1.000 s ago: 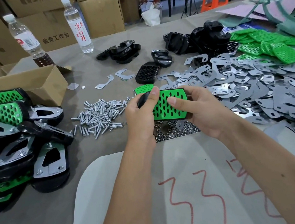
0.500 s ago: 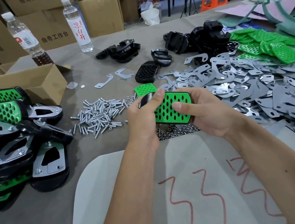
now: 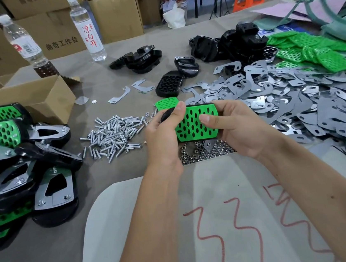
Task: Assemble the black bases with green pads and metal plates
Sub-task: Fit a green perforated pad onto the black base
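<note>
At table centre, a perforated green rubber pad (image 3: 194, 122) is pressed onto a rounded black plastic base (image 3: 165, 115), gripped closed by the left hand (image 3: 163, 136) and right hand (image 3: 233, 127), thumbs seating it; stamped metal plates (image 3: 294, 104) heaped at three o'clock.

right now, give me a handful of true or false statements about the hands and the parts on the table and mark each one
1. Both hands hold the same piece, a green pad seated on a black base. True; the left hand grips its left end, the right hand its right.
2. The screws lie in a loose pile to the left of the hands. True.
3. The metal plates are stacked inside the cardboard box. False; they are spread over the table to the right of the hands.
4. Both water bottles lie on their sides. False; both stand upright, the red-lettered bottle and the other bottle.
5. Nuts lie on the table just below the held piece. True.
</note>
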Action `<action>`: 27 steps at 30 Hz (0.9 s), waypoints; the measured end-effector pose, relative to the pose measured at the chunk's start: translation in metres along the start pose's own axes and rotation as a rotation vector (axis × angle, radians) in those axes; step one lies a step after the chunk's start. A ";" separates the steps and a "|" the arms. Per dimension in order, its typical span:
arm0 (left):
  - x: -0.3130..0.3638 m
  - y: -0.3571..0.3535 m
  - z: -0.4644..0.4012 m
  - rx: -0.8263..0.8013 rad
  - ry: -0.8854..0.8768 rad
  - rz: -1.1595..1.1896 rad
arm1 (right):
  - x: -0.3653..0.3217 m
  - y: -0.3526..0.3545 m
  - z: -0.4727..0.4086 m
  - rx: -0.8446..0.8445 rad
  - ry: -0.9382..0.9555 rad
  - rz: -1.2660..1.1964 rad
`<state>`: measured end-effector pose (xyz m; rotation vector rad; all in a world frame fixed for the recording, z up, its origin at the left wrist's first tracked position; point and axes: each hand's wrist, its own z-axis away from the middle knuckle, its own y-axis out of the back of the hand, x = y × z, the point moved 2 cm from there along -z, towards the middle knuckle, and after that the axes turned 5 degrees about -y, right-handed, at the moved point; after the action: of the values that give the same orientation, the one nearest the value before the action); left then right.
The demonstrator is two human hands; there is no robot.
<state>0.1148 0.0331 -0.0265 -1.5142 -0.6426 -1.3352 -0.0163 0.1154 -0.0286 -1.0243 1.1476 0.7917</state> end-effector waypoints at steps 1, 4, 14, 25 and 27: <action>0.001 0.001 -0.001 0.011 -0.022 -0.039 | -0.001 0.000 0.000 0.003 -0.003 0.013; 0.006 0.006 -0.005 -0.009 -0.029 -0.112 | -0.001 -0.001 0.000 -0.010 -0.010 0.055; 0.006 0.007 -0.003 -0.153 0.056 -0.057 | 0.000 0.007 0.000 -0.188 0.007 -0.028; -0.002 0.004 -0.013 -0.133 -0.085 -0.421 | 0.009 0.002 -0.009 -0.037 0.145 0.216; -0.004 0.004 -0.015 -0.031 -0.157 -0.501 | 0.009 -0.001 -0.008 -0.069 0.156 0.239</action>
<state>0.1109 0.0190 -0.0332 -1.5519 -1.1620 -1.6073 -0.0156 0.1071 -0.0374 -1.0310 1.4032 0.9585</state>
